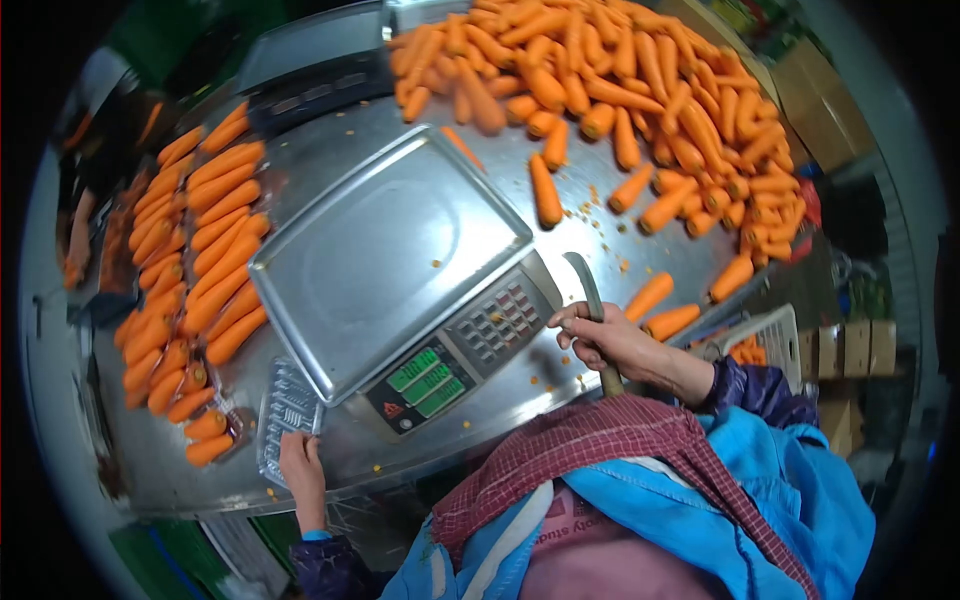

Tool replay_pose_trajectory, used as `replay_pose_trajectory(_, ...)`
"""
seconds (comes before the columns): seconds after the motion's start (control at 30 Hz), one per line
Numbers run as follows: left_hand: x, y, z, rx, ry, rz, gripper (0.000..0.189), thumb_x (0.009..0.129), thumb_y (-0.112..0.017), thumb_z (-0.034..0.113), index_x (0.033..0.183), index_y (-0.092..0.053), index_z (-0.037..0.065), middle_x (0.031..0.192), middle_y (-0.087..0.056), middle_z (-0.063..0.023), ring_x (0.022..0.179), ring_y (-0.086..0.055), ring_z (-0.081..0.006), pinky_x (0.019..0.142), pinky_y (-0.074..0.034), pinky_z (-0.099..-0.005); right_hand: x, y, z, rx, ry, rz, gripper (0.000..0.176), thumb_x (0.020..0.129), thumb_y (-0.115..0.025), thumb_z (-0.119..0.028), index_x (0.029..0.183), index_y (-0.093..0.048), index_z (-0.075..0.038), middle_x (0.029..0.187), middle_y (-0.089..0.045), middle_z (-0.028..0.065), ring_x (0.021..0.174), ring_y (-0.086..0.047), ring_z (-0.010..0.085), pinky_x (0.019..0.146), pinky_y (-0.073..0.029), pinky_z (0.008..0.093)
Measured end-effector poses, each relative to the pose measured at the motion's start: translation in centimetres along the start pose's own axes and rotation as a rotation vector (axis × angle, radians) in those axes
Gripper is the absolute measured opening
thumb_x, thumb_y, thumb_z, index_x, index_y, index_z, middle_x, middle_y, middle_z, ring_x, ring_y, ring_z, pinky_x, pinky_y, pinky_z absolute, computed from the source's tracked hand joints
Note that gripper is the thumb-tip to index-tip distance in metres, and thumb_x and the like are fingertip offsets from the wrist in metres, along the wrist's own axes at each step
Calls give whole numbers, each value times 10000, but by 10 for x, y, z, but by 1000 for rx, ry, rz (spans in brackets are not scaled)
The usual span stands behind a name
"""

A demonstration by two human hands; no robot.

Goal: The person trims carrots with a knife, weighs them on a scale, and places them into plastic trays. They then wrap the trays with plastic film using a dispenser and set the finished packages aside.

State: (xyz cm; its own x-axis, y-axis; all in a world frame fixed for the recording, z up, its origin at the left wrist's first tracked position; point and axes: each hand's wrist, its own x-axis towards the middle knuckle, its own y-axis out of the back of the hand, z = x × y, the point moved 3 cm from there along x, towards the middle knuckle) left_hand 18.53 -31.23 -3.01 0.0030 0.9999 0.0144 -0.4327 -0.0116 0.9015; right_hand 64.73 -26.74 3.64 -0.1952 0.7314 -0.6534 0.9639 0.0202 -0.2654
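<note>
In the head view, my left hand point(302, 468) pinches the near rim of a clear plastic tray point(285, 405) at the table's front edge, and no carrots show in it. My right hand point(618, 345) is wrapped around a knife with a curved dark blade point(587, 285); the handle end shows below the palm. Between my hands stands a weighing scale point(390, 250) with a bare metal pan, lit green displays and a keypad. Two loose carrots point(650, 296) lie just right of my right hand.
A large heap of carrots point(640, 80) covers the back right. Rows of carrots in trays point(220, 240) line the left side. A second scale point(315, 65) stands behind. Carrot scraps dot the metal table point(345, 165). Another person's hand point(77, 262) is at far left.
</note>
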Motion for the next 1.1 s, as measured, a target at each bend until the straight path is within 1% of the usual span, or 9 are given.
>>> replay_pose_trajectory(0.03, -4, 0, 2, 4, 3, 54, 77, 790, -582, 4, 810, -512, -23, 796, -506, -168, 740, -496, -358, 674, -393, -409, -4, 6, 8, 47, -30, 13, 189, 877, -520, -103, 1026, -538, 12, 763, -569, 47, 444, -412, 48, 371, -310, 193)
replay_pose_trajectory(0.07, -8, -4, 6, 7, -22, 21, 77, 790, -582, 4, 810, -512, -23, 796, -506, -168, 740, -496, -358, 674, -393, -409, -6, 13, 17, 97, -47, 19, 201, 867, -524, -98, 1030, -526, 20, 754, -562, 49, 437, -408, 48, 365, -309, 193)
replay_pose_trajectory(0.13, -10, -9, 14, 143, 15, 135, 39, 813, -524, -32, 825, -486, -32, 813, -483, -172, 754, -482, -357, 674, -380, -418, -12, 17, 26, 132, -55, 29, 205, 863, -535, -104, 1024, -522, 24, 740, -559, 41, 442, -417, 45, 366, -318, 190)
replay_pose_trajectory(0.33, -13, -21, 4, 182, 46, 134, 40, 835, -483, -38, 868, -459, -42, 865, -463, -176, 796, -468, -351, 698, -369, -416, -19, 31, 33, 77, -66, 15, 200, 871, -555, -151, 985, -526, 11, 711, -554, 18, 465, -445, 36, 385, -348, 179)
replay_pose_trajectory(0.67, -20, -13, 4, 114, 92, 88, 59, 848, -511, 0, 867, -466, -33, 868, -468, -179, 810, -473, -356, 707, -374, -411, -25, 52, 32, 59, -62, -2, 220, 877, -545, -167, 1016, -508, 0, 734, -562, 33, 481, -462, 39, 403, -371, 179)
replay_pose_trajectory(0.73, -21, -15, 4, 198, 38, 123, 69, 843, -525, 7, 854, -468, -31, 844, -470, -172, 786, -475, -356, 695, -376, -413, -24, 52, 32, 71, -73, -3, 221, 883, -540, -149, 1035, -516, 10, 723, -552, 26, 480, -461, 34, 401, -369, 170)
replay_pose_trajectory(0.87, -22, -19, -3, 229, 46, 139, 76, 833, -541, 8, 843, -473, -25, 831, -472, -168, 772, -475, -359, 683, -378, -413, -23, 52, 30, 65, -98, 3, 215, 887, -532, -118, 1053, -520, 19, 731, -541, 21, 481, -453, 33, 395, -359, 166)
replay_pose_trajectory(1.0, -21, -24, -19, 183, -1, 197, 82, 818, -550, 16, 820, -475, -16, 814, -472, -187, 774, -464, -377, 684, -378, -427, -20, 53, 33, 51, -66, -8, 202, 889, -525, -110, 1055, -522, 5, 761, -532, 34, 477, -434, 45, 393, -356, 184)
replay_pose_trajectory(1.1, -23, -29, -25, 136, 34, 241, 79, 813, -546, 41, 799, -489, -11, 800, -474, -184, 779, -467, -377, 677, -377, -426, -25, 48, 27, 24, -109, 51, 269, 863, -552, -141, 1073, -514, 22, 767, -538, 31, 475, -437, 48, 391, -357, 182)
